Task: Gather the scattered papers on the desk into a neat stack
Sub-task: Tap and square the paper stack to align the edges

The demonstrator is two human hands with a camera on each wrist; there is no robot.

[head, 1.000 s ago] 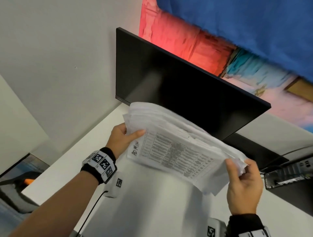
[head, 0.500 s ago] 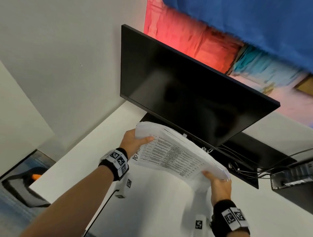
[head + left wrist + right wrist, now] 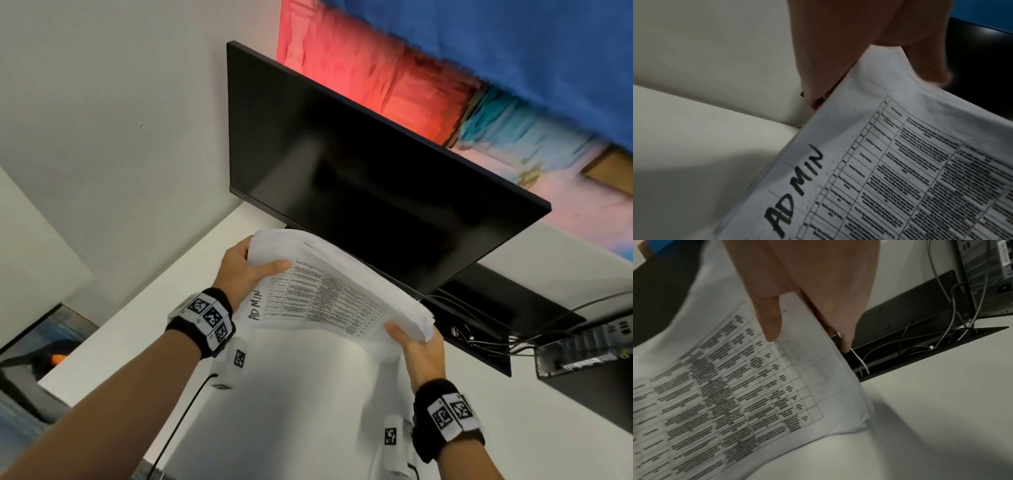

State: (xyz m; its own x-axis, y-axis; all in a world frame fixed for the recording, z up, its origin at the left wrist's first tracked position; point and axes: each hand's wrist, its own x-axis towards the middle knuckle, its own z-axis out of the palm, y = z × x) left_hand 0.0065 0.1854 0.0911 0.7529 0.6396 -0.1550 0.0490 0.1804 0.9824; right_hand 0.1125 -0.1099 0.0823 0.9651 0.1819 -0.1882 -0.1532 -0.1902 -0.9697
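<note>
Head view: the paper stack (image 3: 329, 291) is held above the white bench (image 3: 291, 394), in front of the monitor (image 3: 359, 178). The left hand (image 3: 239, 270) grips one end and the right hand (image 3: 421, 349) grips the other.

Left wrist view: thumb on top sheet, marked "ADMIN".

Right wrist view: thumb on top, fingers beneath; cables (image 3: 920, 344) behind.

Left hand (image 3: 869, 32) at top of frame, thumb (image 3: 929, 65) on upper face of the paper stack (image 3: 900, 162), fingers under its left edge, so it pinches the corner. Top sheet has "ADMIN" handwritten in black marker w/ a printed table beside it, text too blurred to read. White tabletop (image 3: 694, 162) to the left, shadow across its near part. Dark surface at far right.
</note>
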